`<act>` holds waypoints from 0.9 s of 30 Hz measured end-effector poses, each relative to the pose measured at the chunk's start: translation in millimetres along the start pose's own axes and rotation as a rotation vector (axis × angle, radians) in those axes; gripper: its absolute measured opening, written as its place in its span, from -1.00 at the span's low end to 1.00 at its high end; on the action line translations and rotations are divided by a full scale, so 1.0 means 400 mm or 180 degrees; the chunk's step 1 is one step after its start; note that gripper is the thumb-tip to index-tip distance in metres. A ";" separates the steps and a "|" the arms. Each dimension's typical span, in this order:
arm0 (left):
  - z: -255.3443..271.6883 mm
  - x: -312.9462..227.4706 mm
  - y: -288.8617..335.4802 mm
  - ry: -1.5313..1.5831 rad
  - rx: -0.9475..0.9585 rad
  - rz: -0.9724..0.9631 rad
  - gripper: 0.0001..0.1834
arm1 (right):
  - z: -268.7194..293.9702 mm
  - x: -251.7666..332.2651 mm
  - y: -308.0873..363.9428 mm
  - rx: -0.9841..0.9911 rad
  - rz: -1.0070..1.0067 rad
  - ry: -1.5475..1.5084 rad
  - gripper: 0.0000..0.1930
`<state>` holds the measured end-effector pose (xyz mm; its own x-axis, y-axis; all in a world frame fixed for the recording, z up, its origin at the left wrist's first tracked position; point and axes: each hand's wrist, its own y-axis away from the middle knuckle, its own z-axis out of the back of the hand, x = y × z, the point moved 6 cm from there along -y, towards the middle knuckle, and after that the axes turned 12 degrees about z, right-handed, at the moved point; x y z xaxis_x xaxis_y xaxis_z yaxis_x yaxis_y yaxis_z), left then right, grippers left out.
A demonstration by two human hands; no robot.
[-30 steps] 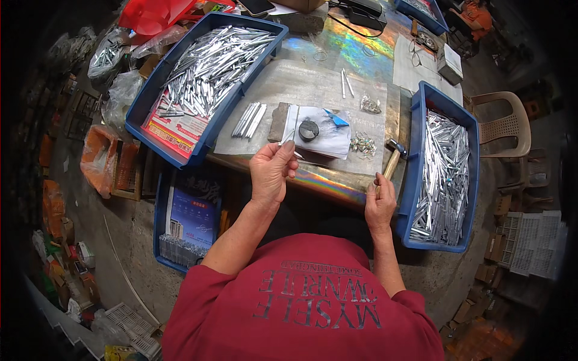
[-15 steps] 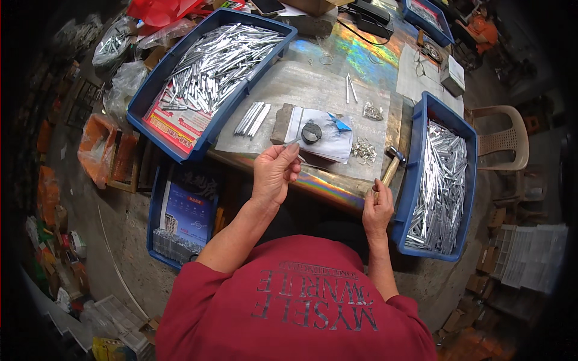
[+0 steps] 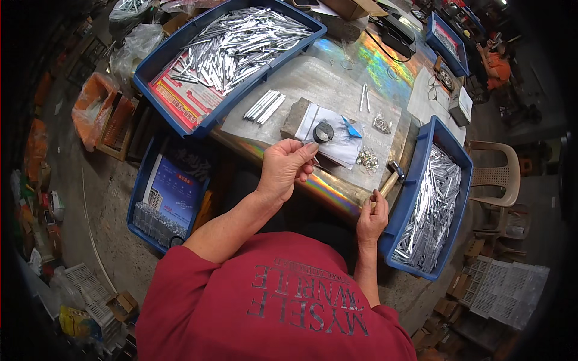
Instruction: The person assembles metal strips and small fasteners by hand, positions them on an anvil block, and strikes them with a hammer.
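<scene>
My left hand [image 3: 288, 168] is closed in a pinch at the table's front edge, holding something small and thin that its fingers mostly hide. In my right hand [image 3: 372, 219] is the wooden handle of a hammer [image 3: 391, 180], its metal head pointing away from me beside the right-hand tray. Just beyond my left fingertips, a round black piece [image 3: 323, 133] rests on white paper [image 3: 345, 149] over a stone block [image 3: 293, 120]. A blue scrap [image 3: 351, 127] lies on that paper. Small metal parts [image 3: 367, 159] are heaped right of the block.
A blue tray [image 3: 211, 120] of silvery rods stands at the left, another blue tray [image 3: 435, 129] at the right. A row of rods [image 3: 264, 107] and two loose rods [image 3: 365, 97] lie on the table. A plastic chair [image 3: 503, 174] stands at right. Another person [image 3: 497, 66] sits far right.
The view has shifted, so the table appears slightly turned. My left hand stays pinched and comes closer to the black piece in the picture. My right hand keeps hold of the hammer.
</scene>
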<state>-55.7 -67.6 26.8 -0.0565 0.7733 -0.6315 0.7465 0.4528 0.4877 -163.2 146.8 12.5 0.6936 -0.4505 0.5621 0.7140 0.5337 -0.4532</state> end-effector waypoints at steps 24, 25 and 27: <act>-0.019 0.010 0.010 -0.0238 0.0418 0.0059 -0.83 | 0.002 0.010 -0.003 -0.0037 0.0058 0.0047 -0.74; -0.020 0.011 0.010 -0.0247 0.0430 0.0087 -0.83 | 0.002 0.009 -0.003 -0.0039 0.0056 0.0050 -0.74; -0.021 0.012 0.011 -0.0250 0.0458 0.0099 -0.83 | 0.002 0.010 -0.004 -0.0026 0.0106 0.0043 -0.74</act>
<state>-58.4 -58.3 31.1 0.0161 0.7463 -0.6654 0.8346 0.3565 0.4200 -161.5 144.8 15.9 0.7182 -0.4423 0.5372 0.6912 0.5427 -0.4772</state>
